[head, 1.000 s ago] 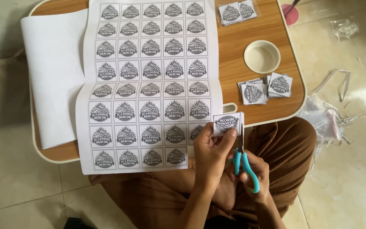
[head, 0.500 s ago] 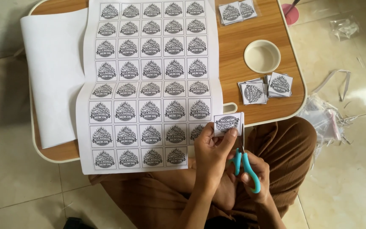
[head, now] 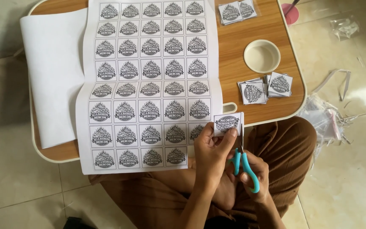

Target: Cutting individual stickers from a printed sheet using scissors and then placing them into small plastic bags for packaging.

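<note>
Head view, looking straight down, and we've got a wooden counter (head: 250, 29) filling most of the upper half of the frame. Biggest thing on it is the long printed label sheet (head: 149, 85), rows of square black-and-white emblem labels, running from the top edge down past the counter's front rim and hanging over our lap. Tucked under its left side is a blank white sheet (head: 51, 76), reaching toward the upper left of the frame.

Right of centre on the counter sits a small round cream dish (head: 262, 56), and just below it a loose pile of cut labels (head: 264, 88). Another couple of cut ones lie at the top edge (head: 236, 10).

Lower centre is where we're working. Our left hand (head: 210, 159) has its grip closed on a single cut label (head: 228, 123), pinched between thumb and fingers, held just off the counter's front edge. Our right hand (head: 257, 176) is right beside it, grip wrapped through the handles of the teal scissors (head: 245, 167), blades pointing up along the label's right edge.

Clear plastic bags (head: 325, 121) lie on the tiled floor at the right.
</note>
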